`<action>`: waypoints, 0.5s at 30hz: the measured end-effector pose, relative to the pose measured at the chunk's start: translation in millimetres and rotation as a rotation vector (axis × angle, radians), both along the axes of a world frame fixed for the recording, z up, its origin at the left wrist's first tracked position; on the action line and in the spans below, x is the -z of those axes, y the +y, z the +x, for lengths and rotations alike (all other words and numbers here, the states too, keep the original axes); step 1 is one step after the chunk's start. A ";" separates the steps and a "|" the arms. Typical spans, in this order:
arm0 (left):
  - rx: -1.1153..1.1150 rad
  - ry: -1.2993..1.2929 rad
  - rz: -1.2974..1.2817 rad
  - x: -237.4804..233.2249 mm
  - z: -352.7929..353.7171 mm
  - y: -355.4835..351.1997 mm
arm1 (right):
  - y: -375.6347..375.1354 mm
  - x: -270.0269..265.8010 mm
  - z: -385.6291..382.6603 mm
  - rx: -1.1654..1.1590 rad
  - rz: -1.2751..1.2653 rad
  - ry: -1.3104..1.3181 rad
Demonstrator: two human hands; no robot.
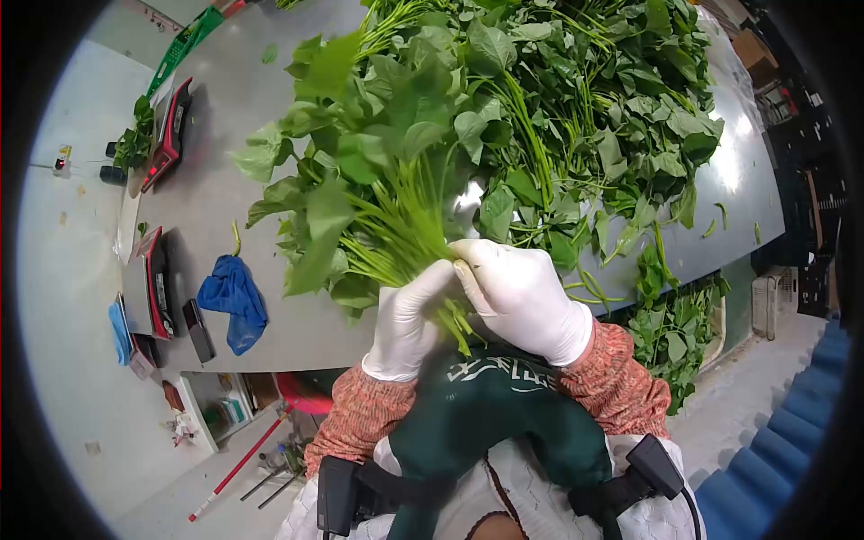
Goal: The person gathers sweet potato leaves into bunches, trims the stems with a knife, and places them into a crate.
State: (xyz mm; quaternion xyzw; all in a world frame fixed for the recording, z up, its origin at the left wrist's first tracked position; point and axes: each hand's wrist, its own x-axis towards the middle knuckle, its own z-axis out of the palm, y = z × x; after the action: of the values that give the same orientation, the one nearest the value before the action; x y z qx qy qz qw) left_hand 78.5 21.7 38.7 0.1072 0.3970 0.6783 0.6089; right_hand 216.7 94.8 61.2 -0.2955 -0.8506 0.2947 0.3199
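Note:
White gloves cover both hands, which meet at the near edge of a metal table [306, 344]. My left hand [407, 326] is wrapped round the stems of a leafy green bunch [396, 216], whose leaves spread away over the table. At the same stems, my right hand [524, 292] is closed with thumb and forefinger pinched together. Cut stem ends stick out below, between the hands. Beyond and to the right lies a large pile of leafy greens [594, 117]. The leaves of the bunch are slightly blurred.
A blue cloth [234, 301], a dark phone-like object [198, 330] and two red-edged scales [165, 135] are at the left. More greens fill a container [717, 324] below the table at right. A red pole [243, 462] leans at lower left.

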 end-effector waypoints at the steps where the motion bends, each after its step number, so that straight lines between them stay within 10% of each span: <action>1: -0.023 0.008 0.027 1.4 3.6 1.3 | 0.2 -0.3 0.2 -0.009 0.011 -0.005; 13: -0.052 0.075 0.000 -6.6 -7.5 2.3 | -2.3 23.1 17.3 0.283 -0.122 0.237; 15: -0.127 0.089 0.103 -17.5 -26.5 5.2 | 3.2 36.5 43.0 0.230 -0.156 -0.116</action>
State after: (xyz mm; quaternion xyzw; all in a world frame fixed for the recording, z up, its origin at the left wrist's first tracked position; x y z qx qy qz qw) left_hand 52.0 26.9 56.2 0.1431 0.3945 0.7295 0.5402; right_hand 259.7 98.0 24.7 -0.4312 -0.8028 0.3039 0.2780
